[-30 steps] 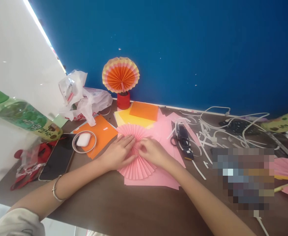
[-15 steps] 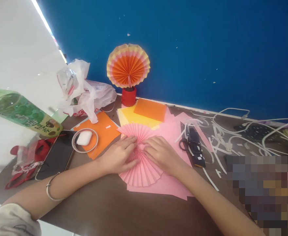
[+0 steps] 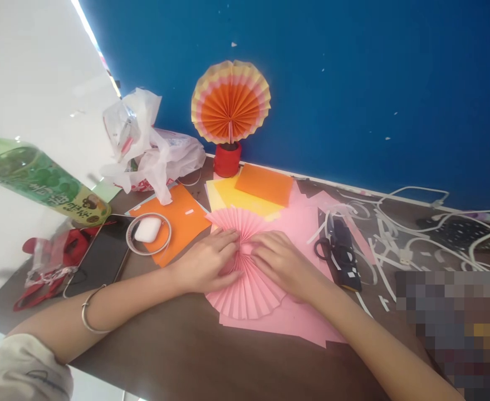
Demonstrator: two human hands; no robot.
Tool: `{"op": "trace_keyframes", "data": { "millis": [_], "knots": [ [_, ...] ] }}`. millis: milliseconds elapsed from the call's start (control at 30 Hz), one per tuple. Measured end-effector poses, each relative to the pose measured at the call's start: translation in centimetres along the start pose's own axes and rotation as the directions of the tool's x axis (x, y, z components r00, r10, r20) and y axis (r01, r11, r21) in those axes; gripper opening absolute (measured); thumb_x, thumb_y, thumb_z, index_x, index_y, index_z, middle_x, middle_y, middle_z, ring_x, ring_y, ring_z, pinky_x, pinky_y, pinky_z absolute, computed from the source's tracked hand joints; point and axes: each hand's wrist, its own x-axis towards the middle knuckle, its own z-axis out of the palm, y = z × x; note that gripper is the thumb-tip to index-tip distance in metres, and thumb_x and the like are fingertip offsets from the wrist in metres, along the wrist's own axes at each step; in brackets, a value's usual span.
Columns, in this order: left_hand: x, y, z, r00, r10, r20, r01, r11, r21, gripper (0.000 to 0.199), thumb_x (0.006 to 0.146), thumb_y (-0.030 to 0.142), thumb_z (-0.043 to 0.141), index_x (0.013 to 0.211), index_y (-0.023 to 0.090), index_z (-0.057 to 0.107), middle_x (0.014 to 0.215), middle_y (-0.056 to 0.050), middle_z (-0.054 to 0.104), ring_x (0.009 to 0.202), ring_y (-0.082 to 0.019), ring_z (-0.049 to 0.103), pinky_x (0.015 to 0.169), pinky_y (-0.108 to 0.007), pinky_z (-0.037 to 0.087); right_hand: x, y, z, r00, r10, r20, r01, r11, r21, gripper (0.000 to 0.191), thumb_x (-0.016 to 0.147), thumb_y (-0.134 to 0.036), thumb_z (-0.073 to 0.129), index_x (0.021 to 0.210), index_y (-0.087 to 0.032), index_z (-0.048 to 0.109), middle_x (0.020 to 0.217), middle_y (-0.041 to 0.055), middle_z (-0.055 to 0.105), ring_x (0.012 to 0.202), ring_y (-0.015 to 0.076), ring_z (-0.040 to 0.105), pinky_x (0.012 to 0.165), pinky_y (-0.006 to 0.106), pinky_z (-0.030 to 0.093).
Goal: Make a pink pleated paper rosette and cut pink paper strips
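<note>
A pink pleated paper fan (image 3: 247,295), spread nearly into a full round, lies on a stack of pink sheets (image 3: 307,326). My left hand (image 3: 209,259) grips its left side close to the centre, fingers bent above and thumb lower down. From the right, my right hand (image 3: 280,259) presses its curled fingers on the pleats by the centre. The fingertips of both hands almost meet there. Part of the fan's left and right sides is hidden under my hands.
Behind stands an orange, pink and yellow paper rosette (image 3: 230,103) on a red base (image 3: 227,160). Left are a tape roll (image 3: 130,239), a phone (image 3: 98,256), a plastic bag (image 3: 174,156) and a green bottle (image 3: 48,184). Right are black scissors (image 3: 323,249), paper strips and white cables (image 3: 412,239).
The view has shifted slightly, so most things appear farther right. Both hands stay on the pink fan in much the same grip, and the fan looks unchanged.
</note>
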Motion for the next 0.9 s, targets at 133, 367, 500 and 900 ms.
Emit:
{"op": "trace_keyframes", "data": {
  "millis": [133,367,500,900],
  "knots": [
    [0.0,0.0,-0.1,1.000,0.001,0.001,-0.001,1.000,-0.004,0.040,0.081,0.039,0.048,0.112,0.014,0.048,0.130,-0.017,0.046,0.124,-0.028,0.039,0.105,-0.048,0.029,0.2,0.0,-0.1,1.000,0.018,-0.001,-0.018,0.999,0.026,0.022,0.088,-0.017,0.039,0.094,-0.019,0.060,0.101,0.0084,0.060,0.098,0.0201,0.051,0.087,0.039,0.039],
    [0.1,-0.1,-0.1,1.000,0.006,0.001,-0.006,1.000,-0.012,0.040,0.081,0.039,0.048,0.112,0.015,0.048,0.131,-0.017,0.045,0.124,-0.028,0.039,0.104,-0.048,0.030,0.9,0.4,-0.5,0.997,0.042,0.071,-0.046,0.997,0.054,0.021,0.086,-0.020,0.041,0.076,-0.019,0.061,0.091,0.0077,0.058,0.092,0.0203,0.051,0.082,0.039,0.040],
    [0.1,-0.1,-0.1,1.000,0.013,0.008,-0.013,1.000,-0.010,0.041,0.081,0.040,0.047,0.113,0.014,0.047,0.130,-0.017,0.045,0.124,-0.028,0.038,0.105,-0.047,0.029,1.3,0.7,-0.7,0.995,0.023,0.095,-0.033,0.994,0.105,0.018,0.084,-0.019,0.043,0.079,-0.019,0.061,0.094,0.0072,0.057,0.093,0.0196,0.050,0.082,0.036,0.042],
    [0.0,-0.2,0.1,1.000,0.005,-0.017,-0.006,1.000,-0.029,0.041,0.081,0.040,0.047,0.114,0.015,0.047,0.130,-0.017,0.046,0.124,-0.028,0.038,0.102,-0.046,0.033,1.2,0.8,-0.5,0.998,0.010,0.069,-0.017,0.995,0.099,0.021,0.086,-0.020,0.042,0.087,-0.020,0.063,0.095,0.0078,0.059,0.095,0.0203,0.051,0.083,0.038,0.041]
  ]
}}
